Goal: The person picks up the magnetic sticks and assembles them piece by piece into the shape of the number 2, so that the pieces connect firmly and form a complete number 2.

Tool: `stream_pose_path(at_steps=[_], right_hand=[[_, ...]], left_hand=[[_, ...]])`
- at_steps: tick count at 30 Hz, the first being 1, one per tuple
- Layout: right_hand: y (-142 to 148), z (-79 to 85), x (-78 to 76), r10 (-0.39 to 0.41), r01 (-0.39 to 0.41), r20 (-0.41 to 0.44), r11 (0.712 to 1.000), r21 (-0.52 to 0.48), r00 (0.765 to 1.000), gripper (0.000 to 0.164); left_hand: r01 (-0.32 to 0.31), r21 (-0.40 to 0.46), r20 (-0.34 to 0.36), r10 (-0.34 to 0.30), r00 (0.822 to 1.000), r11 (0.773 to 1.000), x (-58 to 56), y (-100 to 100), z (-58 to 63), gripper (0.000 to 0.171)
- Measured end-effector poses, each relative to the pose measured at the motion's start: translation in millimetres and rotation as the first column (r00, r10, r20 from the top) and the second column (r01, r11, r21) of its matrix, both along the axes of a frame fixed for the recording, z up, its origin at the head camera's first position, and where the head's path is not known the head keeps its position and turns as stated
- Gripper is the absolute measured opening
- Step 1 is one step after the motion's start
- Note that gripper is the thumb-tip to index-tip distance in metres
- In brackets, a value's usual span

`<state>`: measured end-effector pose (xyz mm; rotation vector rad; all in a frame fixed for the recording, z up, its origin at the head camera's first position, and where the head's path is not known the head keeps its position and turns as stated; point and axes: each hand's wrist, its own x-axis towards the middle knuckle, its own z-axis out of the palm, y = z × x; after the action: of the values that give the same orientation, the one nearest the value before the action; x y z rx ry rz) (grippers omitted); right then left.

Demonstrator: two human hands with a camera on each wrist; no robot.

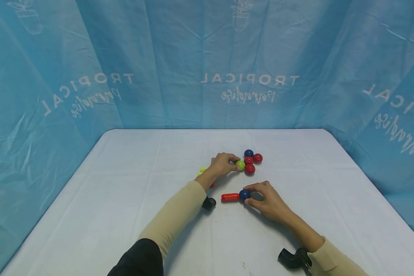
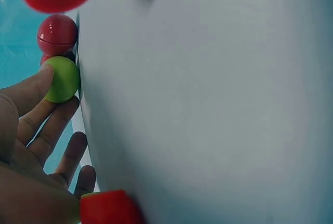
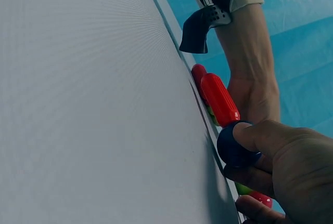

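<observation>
Two pinches, one crosswise axis

We noted the right hand (image 1: pixel 267 201) first: thumb and fingertips parted only by the blue ball (image 1: pixel 244 194) they pinched. A red rod (image 1: pixel 230 197) met that ball on the side away from the palm; the joint itself we could not make out. The rod's long axis ran left to right, free end facing left.

The left hand (image 1: pixel 223 165) pinched a green ball (image 1: pixel 240 165), its last two fingers loose. The relation to watch, we judged: this ball lay beyond the rod, farther out, and the left hand was nearer the free end.

Just right of it sat three red balls (image 1: pixel 250 169), a second blue ball (image 1: pixel 248 153) behind. Yellow-green pieces (image 1: pixel 202 169) lay partly hidden by the left forearm, on the white-covered counter (image 1: pixel 141 153).
</observation>
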<state>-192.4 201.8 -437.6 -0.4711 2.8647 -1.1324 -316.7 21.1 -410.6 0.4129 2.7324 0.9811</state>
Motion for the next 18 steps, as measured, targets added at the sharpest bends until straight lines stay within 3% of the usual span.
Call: stream_pose_path(at_steps=[6, 10, 18], right_hand=[[-0.2, -1.3, -0.8, 0.0, 0.0, -0.002, 1.0, 0.001, 1.0, 0.038], [-0.6, -3.0, -1.6, -0.005, 0.005, -0.001, 1.0, 0.009, 1.0, 0.038], [-0.8, -2.6, -0.9, -0.016, 0.016, 0.002, 1.0, 0.016, 1.0, 0.038]], left_hand=[[-0.019, 0.022, -0.001, 0.019, 1.0, 1.0, 0.4, -1.8, 0.3, 0.037], [-0.049, 0.085, -0.008, 0.049, 0.999, 0.995, 0.8, -8.0, 3.0, 0.035], [-0.116, 0.23, 0.046, 0.108, 0.993, 0.966, 12.5, -39.1, 7.9, 0.035]])
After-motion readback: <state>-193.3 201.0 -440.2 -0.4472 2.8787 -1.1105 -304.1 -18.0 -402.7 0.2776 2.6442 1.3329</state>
